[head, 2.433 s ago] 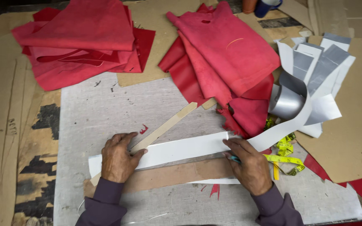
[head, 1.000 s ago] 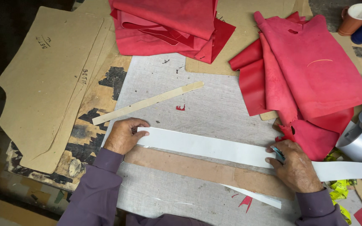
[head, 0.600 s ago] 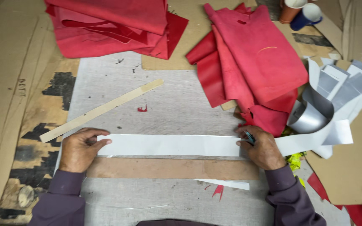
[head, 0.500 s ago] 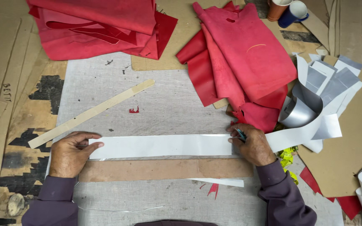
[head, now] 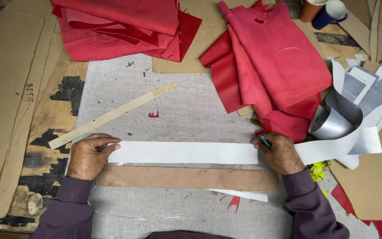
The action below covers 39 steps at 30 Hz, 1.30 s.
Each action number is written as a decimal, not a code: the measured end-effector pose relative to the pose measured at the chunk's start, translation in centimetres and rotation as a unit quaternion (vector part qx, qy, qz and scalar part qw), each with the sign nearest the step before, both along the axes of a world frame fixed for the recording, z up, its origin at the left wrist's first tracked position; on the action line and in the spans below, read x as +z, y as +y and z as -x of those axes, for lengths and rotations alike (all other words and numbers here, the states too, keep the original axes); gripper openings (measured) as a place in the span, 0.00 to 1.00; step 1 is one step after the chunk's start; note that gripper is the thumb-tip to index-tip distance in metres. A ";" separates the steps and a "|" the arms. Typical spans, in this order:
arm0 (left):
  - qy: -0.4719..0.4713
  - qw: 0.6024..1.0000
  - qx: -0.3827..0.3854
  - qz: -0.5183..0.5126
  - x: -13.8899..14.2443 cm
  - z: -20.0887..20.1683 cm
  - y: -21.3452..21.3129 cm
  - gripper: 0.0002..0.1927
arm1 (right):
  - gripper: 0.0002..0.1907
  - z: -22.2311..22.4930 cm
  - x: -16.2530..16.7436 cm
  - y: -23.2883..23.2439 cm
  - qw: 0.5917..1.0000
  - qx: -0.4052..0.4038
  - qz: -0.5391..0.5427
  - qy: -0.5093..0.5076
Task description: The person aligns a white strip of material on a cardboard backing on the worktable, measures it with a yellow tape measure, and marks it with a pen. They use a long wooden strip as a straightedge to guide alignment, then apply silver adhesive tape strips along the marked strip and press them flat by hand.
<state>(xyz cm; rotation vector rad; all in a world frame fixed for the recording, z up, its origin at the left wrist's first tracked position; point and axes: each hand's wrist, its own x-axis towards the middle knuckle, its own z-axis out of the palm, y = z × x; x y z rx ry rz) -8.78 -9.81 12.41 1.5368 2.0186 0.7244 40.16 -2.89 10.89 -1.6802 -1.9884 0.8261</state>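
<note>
The white strip [head: 184,152] is lying flat on the grey worktop [head: 191,106], its long axis running left to right, the left hand [head: 89,156] pressing its left end with spread fingers while the right hand [head: 279,152], closed on a thin teal tool [head: 265,141], is resting on it beside the brown strip [head: 186,178].

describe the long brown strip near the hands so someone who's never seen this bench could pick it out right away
On the grey cutting mat in the middle of the bench, look between the left hand and the right hand. The brown strip lies flat just below the white strip that both hands press on. Unlike the thinner, pale wooden stick lying at a slant higher up, it is wide, tan and level.
</note>
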 end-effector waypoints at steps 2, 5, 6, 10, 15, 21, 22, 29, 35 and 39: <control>-0.005 1.000 -0.008 0.001 0.1 0.3 0.4 0.07 | 0.07 0.1 -0.1 0.3 1.000 0.017 -0.021 0.006; -0.007 1.000 -0.012 -0.010 0.0 0.9 0.9 0.06 | 0.07 0.4 -0.2 0.7 1.000 0.011 0.008 -0.006; -0.006 1.000 -0.011 -0.017 0.0 1.2 1.1 0.06 | 0.06 0.7 -0.3 0.8 1.000 0.009 0.005 -0.008; 0.000 0.999 -0.024 -0.043 0.1 2.3 1.4 0.07 | 0.06 1.3 -0.7 0.9 1.000 -0.006 0.004 -0.019; -0.017 1.000 0.006 -0.022 -0.2 3.2 1.7 0.07 | 0.07 1.9 -1.8 1.2 0.999 -0.026 0.017 -0.039; -0.036 0.999 0.002 -0.018 -0.1 5.2 2.1 0.11 | 0.08 1.4 -3.8 1.1 0.999 -0.024 0.005 -0.047; -0.043 0.999 0.002 -0.009 -0.1 5.6 2.1 0.10 | 0.08 1.2 -4.2 1.1 0.998 -0.020 -0.002 -0.051; -0.052 0.999 -0.003 0.007 0.1 7.3 1.6 0.10 | 0.08 1.3 -5.7 1.2 0.993 -0.044 0.058 -0.092; -0.039 0.996 -0.028 -0.069 2.3 7.3 -0.7 0.15 | 0.12 2.2 -4.3 -1.8 0.994 -0.047 -0.046 -0.083; 0.028 0.988 -0.149 0.012 5.0 7.2 -3.5 0.20 | 0.21 1.4 -4.1 -4.7 0.993 0.030 -0.049 -0.098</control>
